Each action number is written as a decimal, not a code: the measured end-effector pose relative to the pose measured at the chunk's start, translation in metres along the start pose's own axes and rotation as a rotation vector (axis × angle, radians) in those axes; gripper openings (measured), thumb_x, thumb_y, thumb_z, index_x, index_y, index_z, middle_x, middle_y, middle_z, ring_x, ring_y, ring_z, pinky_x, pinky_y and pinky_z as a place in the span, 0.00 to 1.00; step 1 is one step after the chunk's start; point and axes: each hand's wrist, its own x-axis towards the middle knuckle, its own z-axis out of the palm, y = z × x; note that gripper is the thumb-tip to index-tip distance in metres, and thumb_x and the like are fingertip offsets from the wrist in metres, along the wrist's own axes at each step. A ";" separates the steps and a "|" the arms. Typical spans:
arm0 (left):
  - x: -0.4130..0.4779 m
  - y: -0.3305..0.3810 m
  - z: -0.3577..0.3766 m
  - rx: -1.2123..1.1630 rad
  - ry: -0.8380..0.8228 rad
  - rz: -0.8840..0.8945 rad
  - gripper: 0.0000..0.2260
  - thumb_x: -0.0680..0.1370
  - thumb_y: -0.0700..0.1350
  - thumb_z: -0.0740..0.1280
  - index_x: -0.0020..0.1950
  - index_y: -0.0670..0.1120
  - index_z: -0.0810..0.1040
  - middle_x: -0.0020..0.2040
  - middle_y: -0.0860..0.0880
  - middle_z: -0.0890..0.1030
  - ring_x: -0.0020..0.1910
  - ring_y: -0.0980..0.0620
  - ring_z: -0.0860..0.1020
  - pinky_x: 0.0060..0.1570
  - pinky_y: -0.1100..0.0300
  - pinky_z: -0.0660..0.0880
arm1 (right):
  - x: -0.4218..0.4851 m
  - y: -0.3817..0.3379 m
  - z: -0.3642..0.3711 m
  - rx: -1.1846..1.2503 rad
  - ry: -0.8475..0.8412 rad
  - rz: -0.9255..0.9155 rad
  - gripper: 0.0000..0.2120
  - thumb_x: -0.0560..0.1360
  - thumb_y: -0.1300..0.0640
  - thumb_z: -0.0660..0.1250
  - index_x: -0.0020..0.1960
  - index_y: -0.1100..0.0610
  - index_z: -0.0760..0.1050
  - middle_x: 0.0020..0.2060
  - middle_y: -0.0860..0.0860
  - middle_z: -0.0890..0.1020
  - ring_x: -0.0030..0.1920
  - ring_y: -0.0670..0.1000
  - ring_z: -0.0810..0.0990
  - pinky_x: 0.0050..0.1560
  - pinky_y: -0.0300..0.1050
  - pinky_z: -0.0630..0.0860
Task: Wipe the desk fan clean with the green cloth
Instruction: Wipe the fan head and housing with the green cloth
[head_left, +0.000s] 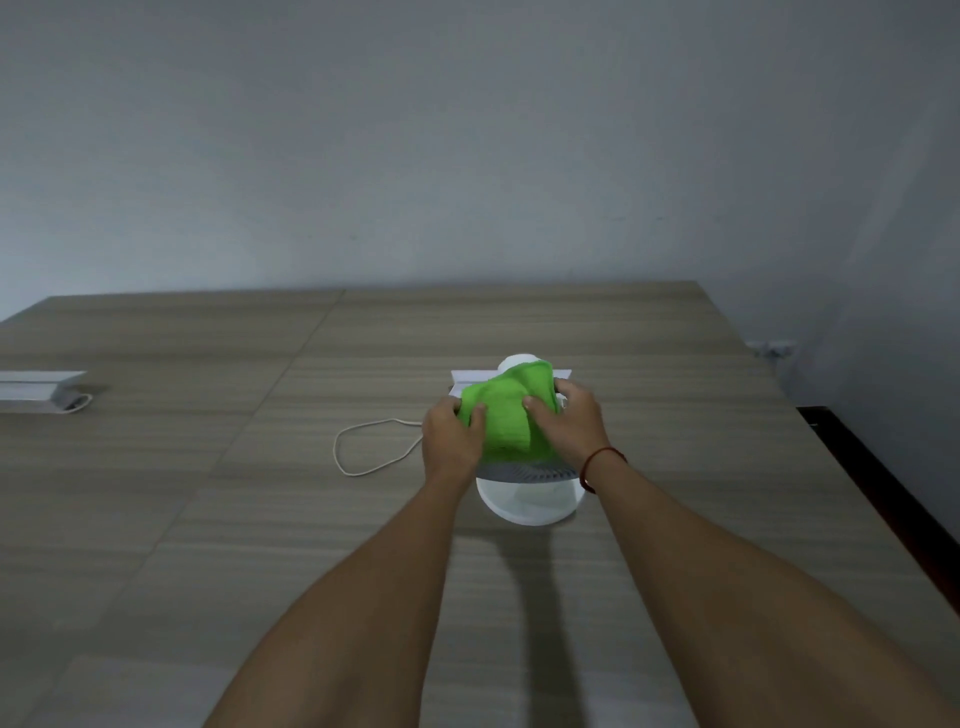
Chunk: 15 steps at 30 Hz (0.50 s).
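Observation:
A white desk fan (530, 499) stands on the wooden table, right of centre, with its round base toward me and its grille mostly covered. The green cloth (506, 415) is draped over the top and front of the fan head. My left hand (452, 436) grips the fan's left side, its thumb lying on the cloth's left edge. My right hand (569, 423) presses the cloth against the fan from the right, fingers spread over the fabric. A red string bracelet circles my right wrist. The fan's motor housing (519, 359) peeks out behind the cloth.
The fan's white cord (363, 447) loops on the table (208, 519) to the left. A white cable box (39, 391) sits at the far left edge. Another white box (470, 378) lies behind the fan. The table's right edge drops to a dark floor; a wall stands behind.

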 end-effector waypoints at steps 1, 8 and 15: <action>0.000 0.003 0.000 -0.013 -0.005 0.009 0.11 0.76 0.44 0.68 0.47 0.35 0.78 0.46 0.36 0.81 0.47 0.39 0.78 0.44 0.54 0.71 | 0.000 -0.002 0.001 -0.009 0.013 0.009 0.09 0.71 0.52 0.68 0.44 0.58 0.77 0.42 0.54 0.82 0.48 0.59 0.81 0.52 0.55 0.78; -0.004 0.033 0.008 -0.072 -0.122 0.026 0.13 0.79 0.40 0.62 0.62 0.37 0.72 0.53 0.38 0.79 0.50 0.42 0.77 0.45 0.61 0.67 | 0.001 -0.007 -0.017 0.065 0.197 -0.013 0.08 0.74 0.60 0.66 0.51 0.63 0.74 0.47 0.60 0.82 0.49 0.60 0.80 0.50 0.52 0.76; -0.001 0.037 0.010 -0.094 -0.100 -0.293 0.19 0.70 0.51 0.75 0.52 0.38 0.81 0.50 0.41 0.83 0.52 0.43 0.81 0.45 0.58 0.73 | -0.001 -0.010 -0.012 0.056 0.046 0.047 0.14 0.70 0.56 0.70 0.55 0.59 0.75 0.51 0.58 0.82 0.54 0.59 0.78 0.57 0.55 0.76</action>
